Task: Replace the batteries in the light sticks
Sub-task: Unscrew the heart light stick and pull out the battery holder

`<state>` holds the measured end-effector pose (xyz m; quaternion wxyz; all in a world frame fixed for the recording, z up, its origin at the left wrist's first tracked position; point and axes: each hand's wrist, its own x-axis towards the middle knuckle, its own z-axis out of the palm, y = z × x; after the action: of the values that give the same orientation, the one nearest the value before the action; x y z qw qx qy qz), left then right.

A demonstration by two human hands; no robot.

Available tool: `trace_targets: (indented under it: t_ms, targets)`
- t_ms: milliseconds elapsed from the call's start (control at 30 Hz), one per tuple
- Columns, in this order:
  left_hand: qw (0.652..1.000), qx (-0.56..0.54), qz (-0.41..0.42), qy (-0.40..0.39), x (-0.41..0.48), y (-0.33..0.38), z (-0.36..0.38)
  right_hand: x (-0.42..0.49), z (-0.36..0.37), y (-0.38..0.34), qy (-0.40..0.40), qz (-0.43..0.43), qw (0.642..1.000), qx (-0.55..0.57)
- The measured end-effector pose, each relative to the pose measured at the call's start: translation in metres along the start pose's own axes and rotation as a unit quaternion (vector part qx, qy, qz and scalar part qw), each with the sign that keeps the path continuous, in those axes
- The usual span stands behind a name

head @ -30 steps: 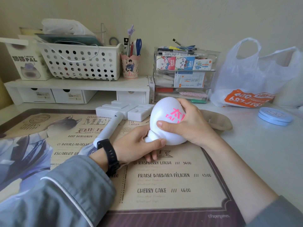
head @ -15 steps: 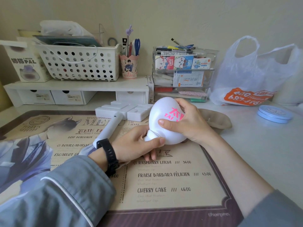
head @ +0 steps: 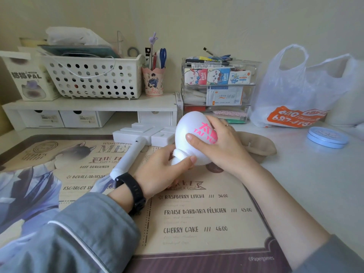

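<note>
White light stick (head: 188, 126) — in left hand (head: 162, 171), right hand (head: 219, 147)

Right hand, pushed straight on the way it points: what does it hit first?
The white globe that the right hand grips; past it, probably the blocky white light stick lying behind, though depth is unclear.

On the worktop (head: 305, 184) a mat (head: 197, 213) is spread. The light stick (head: 189, 127) is held over the mat's middle; a second light stick (head: 130, 154) is laid left of it. A basket (head: 94, 79) and pen cup (head: 153, 81) are set on the shelf (head: 88, 104), back left. A bag (head: 295, 91) and tin (head: 327, 136) are placed right.
</note>
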<state>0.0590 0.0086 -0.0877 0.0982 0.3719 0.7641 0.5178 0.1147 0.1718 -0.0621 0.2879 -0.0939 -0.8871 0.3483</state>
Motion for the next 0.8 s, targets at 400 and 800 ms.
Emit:
trace_targets:
  t_ms: [400, 800]
  targets:
    - [0.977, 0.149, 0.132, 0.081, -0.004, 0.008, 0.002, -0.007, 0.012, -0.015, 0.053, 0.035, 0.995, 0.073]
    - [0.985, 0.109, 0.128, 0.04, 0.003, 0.001, -0.003, -0.007, 0.011, -0.014, 0.089, 0.008, 0.996, 0.027]
